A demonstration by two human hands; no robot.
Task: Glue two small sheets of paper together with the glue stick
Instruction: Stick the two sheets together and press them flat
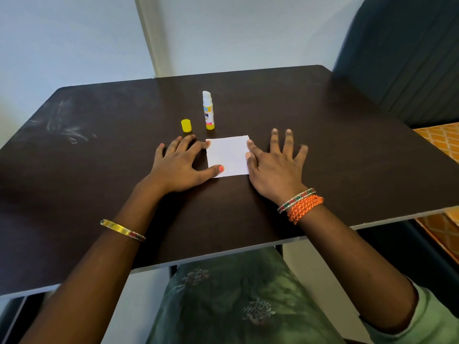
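A small white paper sheet (227,155) lies flat on the dark brown table (323,150); I cannot tell whether a second sheet lies under it. My left hand (178,165) rests flat on the table at the paper's left edge, its thumb and forefinger touching the sheet. My right hand (273,165) lies flat at the paper's right edge with its thumb and forefinger on the sheet. Both hands have spread fingers and hold nothing. The uncapped glue stick (208,111) stands upright just behind the paper. Its yellow cap (186,125) stands to its left.
A dark chair back (407,60) rises behind the table's far right corner. An orange patterned cloth (439,140) lies to the right of the table. Pale walls stand behind. The table's near edge runs above my lap.
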